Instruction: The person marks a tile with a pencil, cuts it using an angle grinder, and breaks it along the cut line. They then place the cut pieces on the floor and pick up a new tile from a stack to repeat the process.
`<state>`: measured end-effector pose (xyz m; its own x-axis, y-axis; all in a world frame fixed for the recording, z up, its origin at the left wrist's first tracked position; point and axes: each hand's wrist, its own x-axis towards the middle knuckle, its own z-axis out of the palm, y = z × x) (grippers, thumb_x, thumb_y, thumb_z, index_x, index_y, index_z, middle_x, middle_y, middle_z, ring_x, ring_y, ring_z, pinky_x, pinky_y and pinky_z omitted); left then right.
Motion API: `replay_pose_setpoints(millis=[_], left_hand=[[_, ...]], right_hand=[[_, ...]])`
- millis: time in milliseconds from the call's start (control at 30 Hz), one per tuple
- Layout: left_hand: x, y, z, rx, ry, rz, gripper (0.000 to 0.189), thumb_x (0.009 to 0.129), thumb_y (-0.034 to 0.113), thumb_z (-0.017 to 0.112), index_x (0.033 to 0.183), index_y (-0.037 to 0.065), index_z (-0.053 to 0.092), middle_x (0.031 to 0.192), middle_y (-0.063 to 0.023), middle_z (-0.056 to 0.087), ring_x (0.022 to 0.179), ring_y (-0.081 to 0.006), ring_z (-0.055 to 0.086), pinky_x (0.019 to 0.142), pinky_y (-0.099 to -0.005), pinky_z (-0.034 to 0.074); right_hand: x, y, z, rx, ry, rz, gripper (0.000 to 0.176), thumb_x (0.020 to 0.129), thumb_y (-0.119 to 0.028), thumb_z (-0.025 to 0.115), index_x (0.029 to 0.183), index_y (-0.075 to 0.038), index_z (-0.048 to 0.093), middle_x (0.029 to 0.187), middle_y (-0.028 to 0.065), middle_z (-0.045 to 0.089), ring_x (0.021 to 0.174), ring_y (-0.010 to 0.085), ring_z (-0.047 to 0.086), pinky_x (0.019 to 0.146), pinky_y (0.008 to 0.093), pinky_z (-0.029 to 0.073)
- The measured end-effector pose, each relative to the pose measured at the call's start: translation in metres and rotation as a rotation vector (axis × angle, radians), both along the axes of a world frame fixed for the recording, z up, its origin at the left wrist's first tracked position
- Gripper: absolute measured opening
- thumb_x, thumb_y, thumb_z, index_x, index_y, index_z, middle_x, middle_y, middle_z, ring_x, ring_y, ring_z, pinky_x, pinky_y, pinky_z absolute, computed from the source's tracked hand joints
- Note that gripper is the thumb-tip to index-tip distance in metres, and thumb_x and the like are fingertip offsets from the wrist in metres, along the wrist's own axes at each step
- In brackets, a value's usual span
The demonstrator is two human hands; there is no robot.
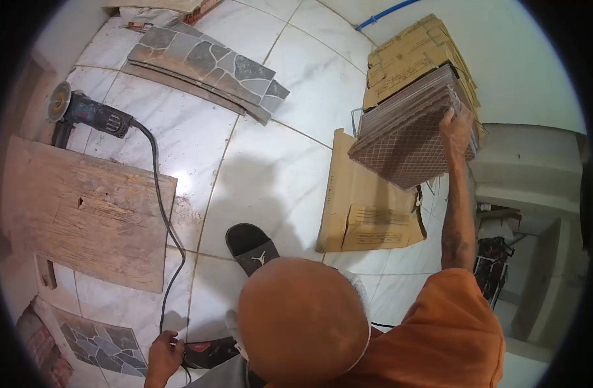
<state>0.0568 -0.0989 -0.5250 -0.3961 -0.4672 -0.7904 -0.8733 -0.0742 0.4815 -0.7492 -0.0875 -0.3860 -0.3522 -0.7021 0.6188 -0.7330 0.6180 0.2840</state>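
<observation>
My right hand [457,129] reaches forward and grips the upper edge of a brown floor tile [406,149] with a pale diamond grid. This tile leans at the front of a stack of similar tiles [409,103], tilted back against cardboard. Low at the left, my left hand [165,357] hangs beside my sandalled foot [209,352], its fingers loosely bent and slightly apart. A black power cord [161,200] runs down close to those fingers, from an angle grinder [93,113] on the floor.
Stone-patterned tiles [206,61] lie stacked at the upper left. A worn wooden board [89,210] covers floor at left, with another stone-patterned tile [102,343] below it. Cardboard boxes [413,58] lean on the right wall; flattened cardboard [380,226] lies before the brown tiles.
</observation>
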Motion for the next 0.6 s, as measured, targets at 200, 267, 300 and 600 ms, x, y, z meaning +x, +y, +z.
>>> replay_pose_setpoints(millis=[200,267,300,600], left_hand=[[0.011,0.006,-0.009,-0.062,-0.066,-0.036,0.031,0.086,0.016,0.069,0.109,-0.003,0.063,0.091,-0.0183,0.071,0.075,-0.0301,0.071,0.071,-0.0417,0.056],[0.018,0.007,-0.011,-0.08,-0.099,-0.041,0.031,0.086,0.017,0.069,0.109,-0.002,0.063,0.092,-0.018,0.071,0.076,-0.03,0.071,0.071,-0.0418,0.056],[0.021,0.007,-0.011,-0.078,-0.11,-0.039,0.031,0.086,0.017,0.069,0.109,-0.002,0.063,0.093,-0.018,0.07,0.076,-0.03,0.071,0.071,-0.0417,0.056],[0.028,0.014,-0.007,-0.053,-0.061,0.006,0.032,0.087,0.018,0.067,0.111,-0.003,0.062,0.094,-0.0191,0.07,0.08,-0.0325,0.07,0.073,-0.0427,0.056]], right_hand=[[-0.054,0.029,-0.004,0.112,-0.001,0.124,0.049,0.087,-0.002,0.055,0.135,0.006,0.047,0.124,0.0302,0.054,0.115,0.0457,0.054,0.1,0.0498,0.046],[-0.058,0.026,-0.003,0.153,-0.062,0.072,0.051,0.086,-0.002,0.057,0.135,0.006,0.047,0.124,0.0308,0.054,0.115,0.0462,0.054,0.1,0.0497,0.046],[-0.06,0.024,-0.004,0.184,-0.075,0.031,0.051,0.085,-0.003,0.057,0.134,0.007,0.047,0.124,0.0316,0.054,0.115,0.0469,0.054,0.099,0.0499,0.046],[-0.056,0.011,-0.012,0.29,0.031,-0.09,0.04,0.083,-0.015,0.063,0.113,0.01,0.053,0.109,0.0316,0.055,0.102,0.0478,0.058,0.089,0.0521,0.049]])
